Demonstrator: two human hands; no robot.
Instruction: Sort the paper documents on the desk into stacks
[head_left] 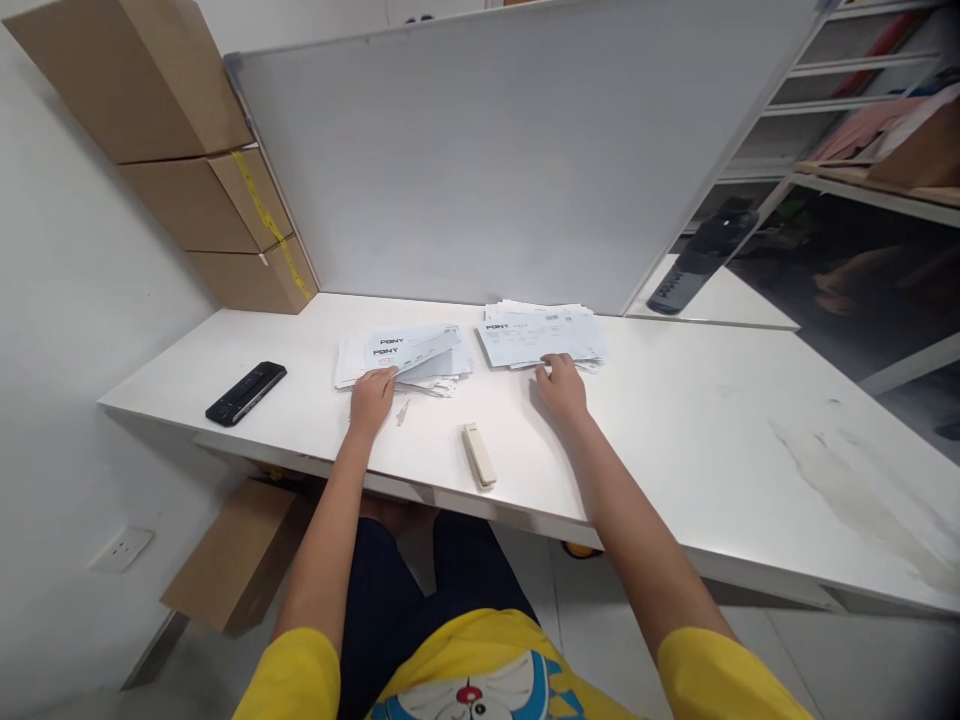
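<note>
My left hand (373, 398) is closed on the edge of a printed paper slip (412, 350), which is raised a little above a loose stack of similar slips (450, 385). "PONY" is printed on it, along with a small red stamp. On the right, my right hand (562, 385) rests its fingertips at the front edge of a second stack of slips (536, 338), thumb and fingers slightly apart. A cream stapler (478, 456) lies on the table between my forearms. Small paper scraps (403, 412) sit beside my left hand.
A black device (246, 393) lies at the left of the white table (675, 430). A whiteboard (480, 160) leans behind the stacks. Cardboard boxes (247, 205) are piled at the back left. A dark bottle (701, 258) stands at the back right, near shelves.
</note>
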